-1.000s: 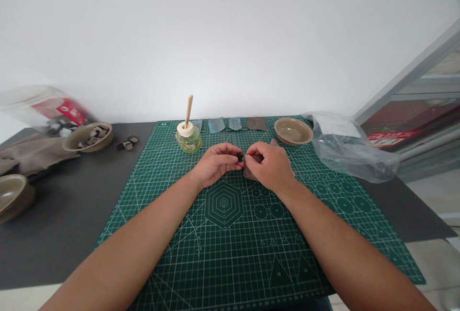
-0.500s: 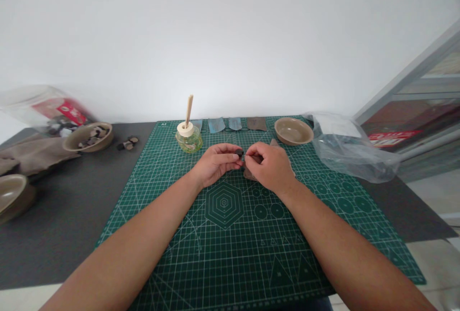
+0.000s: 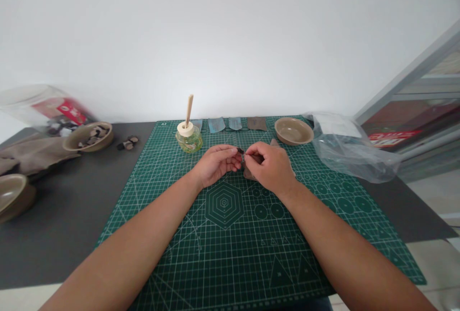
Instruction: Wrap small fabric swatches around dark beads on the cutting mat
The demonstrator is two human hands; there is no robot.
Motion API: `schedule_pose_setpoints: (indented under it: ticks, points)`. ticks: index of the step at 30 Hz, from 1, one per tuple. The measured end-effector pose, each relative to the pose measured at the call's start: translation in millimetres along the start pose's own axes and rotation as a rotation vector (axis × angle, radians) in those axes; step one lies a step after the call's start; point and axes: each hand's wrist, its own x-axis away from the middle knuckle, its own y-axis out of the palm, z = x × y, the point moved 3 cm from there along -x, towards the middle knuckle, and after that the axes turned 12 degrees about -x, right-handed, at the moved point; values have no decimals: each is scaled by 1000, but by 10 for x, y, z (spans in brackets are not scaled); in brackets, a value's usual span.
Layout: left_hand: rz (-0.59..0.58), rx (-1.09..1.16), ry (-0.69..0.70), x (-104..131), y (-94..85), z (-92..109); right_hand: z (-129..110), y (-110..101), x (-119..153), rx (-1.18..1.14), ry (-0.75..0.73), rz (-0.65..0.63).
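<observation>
Over the middle of the green cutting mat [image 3: 179, 234], my left hand [image 3: 217, 165] pinches a small dark piece [image 3: 240, 150] between thumb and fingertips. My right hand [image 3: 271, 165] is closed in a pinch right against that piece. Whatever sits in the right fingertips is too small to make out. A brown cloth scrap [image 3: 247, 173] lies on the mat, mostly covered by my right hand. Beyond the hands stands a glass jar [image 3: 190, 141] of greenish contents, with a wooden stick [image 3: 189, 109] upright through its pale lid.
Blue scraps [image 3: 216, 125] and a brown scrap [image 3: 256, 123] line the mat's back edge. A tan bowl [image 3: 293, 131] and clear plastic bag [image 3: 354, 153] are at right. Leftward are a bowl of small pieces [image 3: 88, 145], loose dark pieces [image 3: 127, 143], brown cloth [image 3: 39, 153] and another bowl [image 3: 14, 198].
My left thumb and fingers have shifted slightly around the dark piece, which now appears turned and less exposed. My right hand stays in nearly the same place.
</observation>
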Motion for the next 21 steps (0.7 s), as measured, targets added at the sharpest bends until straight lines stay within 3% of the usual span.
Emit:
schedule_pose_setpoints:
  ticks: [21]
  points:
    - [-5,-49,-6,4,23,-4,4,15,5,-7,31,-27]
